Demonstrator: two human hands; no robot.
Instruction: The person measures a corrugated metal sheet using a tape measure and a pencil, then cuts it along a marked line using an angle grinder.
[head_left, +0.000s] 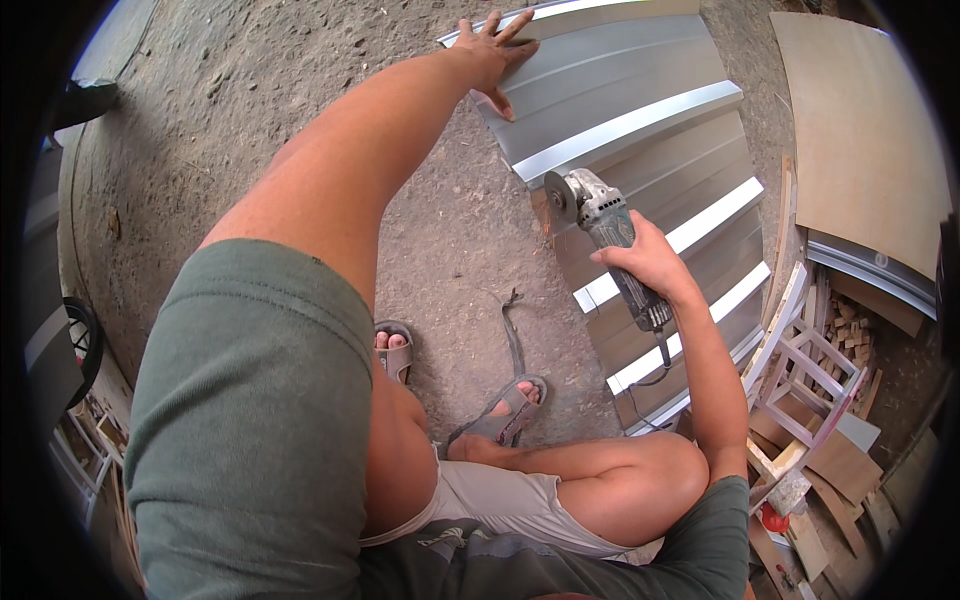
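A ribbed sheet of silvery roofing metal [610,60] lies on the rough ground, its raised ribs running across it. At its far left corner my left hand [493,55] rests with fingers spread, pressing near the edge. An angle grinder [615,235] sits in my right hand [650,262], fingers wrapped round its body. Its cutting disc [560,197] is at the sheet's left edge, beside a rib; whether it touches the metal I cannot tell. Small orange specks show just below the disc. From the grinder's rear a dark cord [660,368] runs down over the sheet.
Sandalled feet [515,410] are close to the sheet's left edge, with a dark strap-like strip [513,330] on the ground beside them. To the right stand a large tan board [865,150], a pale wooden frame [810,380] and scattered wood offcuts [850,335].
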